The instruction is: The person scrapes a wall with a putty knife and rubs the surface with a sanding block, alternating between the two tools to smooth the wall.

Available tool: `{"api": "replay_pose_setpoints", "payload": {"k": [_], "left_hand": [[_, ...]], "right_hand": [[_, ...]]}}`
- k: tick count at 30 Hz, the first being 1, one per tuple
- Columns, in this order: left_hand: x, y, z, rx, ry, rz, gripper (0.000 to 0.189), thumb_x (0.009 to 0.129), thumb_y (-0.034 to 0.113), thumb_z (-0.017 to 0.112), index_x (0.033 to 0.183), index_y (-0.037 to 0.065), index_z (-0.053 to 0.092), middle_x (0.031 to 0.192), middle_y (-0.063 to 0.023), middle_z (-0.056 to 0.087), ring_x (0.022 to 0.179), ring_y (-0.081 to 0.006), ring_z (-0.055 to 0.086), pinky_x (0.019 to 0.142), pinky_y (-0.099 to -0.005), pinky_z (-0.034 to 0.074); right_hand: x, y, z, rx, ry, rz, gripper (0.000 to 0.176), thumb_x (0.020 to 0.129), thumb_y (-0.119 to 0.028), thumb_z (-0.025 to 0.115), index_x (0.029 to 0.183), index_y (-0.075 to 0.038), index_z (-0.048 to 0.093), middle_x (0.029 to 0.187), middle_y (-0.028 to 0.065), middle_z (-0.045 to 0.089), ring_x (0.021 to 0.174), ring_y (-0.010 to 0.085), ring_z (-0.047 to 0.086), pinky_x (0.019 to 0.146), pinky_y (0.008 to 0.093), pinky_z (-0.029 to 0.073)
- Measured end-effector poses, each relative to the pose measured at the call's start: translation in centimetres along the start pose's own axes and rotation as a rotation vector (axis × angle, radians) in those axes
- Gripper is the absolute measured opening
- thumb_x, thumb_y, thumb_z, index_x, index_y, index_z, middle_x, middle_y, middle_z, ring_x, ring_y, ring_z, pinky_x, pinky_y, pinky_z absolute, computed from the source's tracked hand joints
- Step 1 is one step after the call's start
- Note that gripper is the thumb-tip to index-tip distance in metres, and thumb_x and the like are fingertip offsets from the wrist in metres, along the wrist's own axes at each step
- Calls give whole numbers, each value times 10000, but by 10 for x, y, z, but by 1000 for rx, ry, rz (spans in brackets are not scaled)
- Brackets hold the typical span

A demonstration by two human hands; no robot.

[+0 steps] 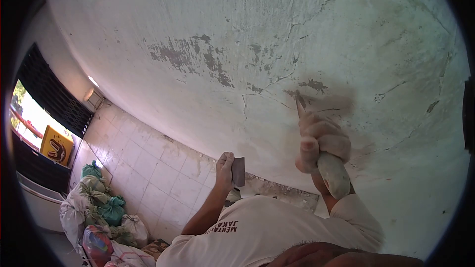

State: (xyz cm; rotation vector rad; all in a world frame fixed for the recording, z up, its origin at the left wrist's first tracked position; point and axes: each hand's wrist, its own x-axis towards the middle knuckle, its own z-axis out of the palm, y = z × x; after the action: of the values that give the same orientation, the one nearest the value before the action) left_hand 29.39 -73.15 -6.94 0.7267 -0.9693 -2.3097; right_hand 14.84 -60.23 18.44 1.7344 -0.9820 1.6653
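Observation:
My right hand (324, 141) is wrapped round the thick, rounded, pale handle (334, 175) of a scraper. Its narrow blade (300, 105) points up, with the tip at the wall (198, 15) beside a patch of exposed grey. Lower and to the left, my left hand (224, 169) grips a flat grey rectangular piece (238, 172), held apart from the scraper; I cannot tell what kind of thing it is. The pale wall has thin cracks and several flaked grey patches (190, 57) above and left of the blade.
Pale square tiles (148, 168) cover the floor at left, meeting the wall along a rough, chipped base (284, 193). Several filled sacks and tied bags (111, 210) are piled at lower left. Beyond them are a yellow box (56, 146) and a dark folding gate (52, 91) at a bright opening.

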Motion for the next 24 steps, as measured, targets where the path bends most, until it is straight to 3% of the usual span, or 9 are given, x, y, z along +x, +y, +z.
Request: {"api": "replay_pose_setpoints", "payload": {"k": [3,4,7,10,13,15,19,21,24], "left_hand": [[3,0,2,23,9,82,214,930,144,633,792,132,470,685,18,504,563,-77,487,485,-232,441],[0,6,13,-54,86,90,305,893,35,661,736,143,423,642,33,494,497,-66,425,446,-230,368],[-4,18,13,260,93,312,316,903,29,643,729,122,397,687,20,499,513,-60,407,459,-214,355],[-6,43,36,407,48,645,322,912,42,634,730,93,372,795,-30,517,600,-75,425,550,-218,382],[-4,76,70,570,72,944,283,931,140,625,752,71,417,871,-37,509,803,-103,440,758,-252,392],[13,87,89,499,2,1153,276,934,202,638,806,64,436,995,-80,510,913,-138,469,836,-285,409],[23,115,159,514,-125,1523,280,920,223,649,846,62,432,1273,-188,472,1178,-294,486,989,-404,404],[35,109,186,513,-266,1556,255,914,230,642,970,32,492,1401,-278,400,1308,-407,407,1073,-515,321],[31,90,208,859,-223,1523,465,871,250,686,1210,-16,513,1462,-349,302,1381,-528,243,1073,-646,214]], "right_hand": [[-18,-11,-9,211,18,46,256,844,-2,683,847,-57,433,575,38,484,426,151,412,373,294,338],[-29,-11,-12,229,31,45,254,828,30,679,823,-54,440,557,32,475,432,139,417,381,289,342],[-71,-10,-21,164,35,253,251,822,44,669,785,-58,443,541,27,469,433,130,419,397,277,336],[-125,-18,-33,11,90,544,260,809,62,665,758,-73,448,533,29,473,430,117,417,406,267,323],[-158,-34,-48,-128,38,624,266,800,70,666,758,-85,454,534,34,481,423,112,410,410,259,311],[-180,-45,-55,-157,42,700,264,799,78,656,751,-88,457,532,37,486,423,110,411,415,261,318],[-196,-67,-62,-206,83,830,261,789,88,651,746,-82,459,534,36,494,439,100,426,430,259,332],[-198,-75,-63,-230,118,848,259,783,93,651,745,-79,461,536,35,496,450,94,432,439,256,339],[-206,-85,-65,-258,179,876,255,780,96,649,741,-76,466,536,33,497,462,85,432,451,251,346]]}}
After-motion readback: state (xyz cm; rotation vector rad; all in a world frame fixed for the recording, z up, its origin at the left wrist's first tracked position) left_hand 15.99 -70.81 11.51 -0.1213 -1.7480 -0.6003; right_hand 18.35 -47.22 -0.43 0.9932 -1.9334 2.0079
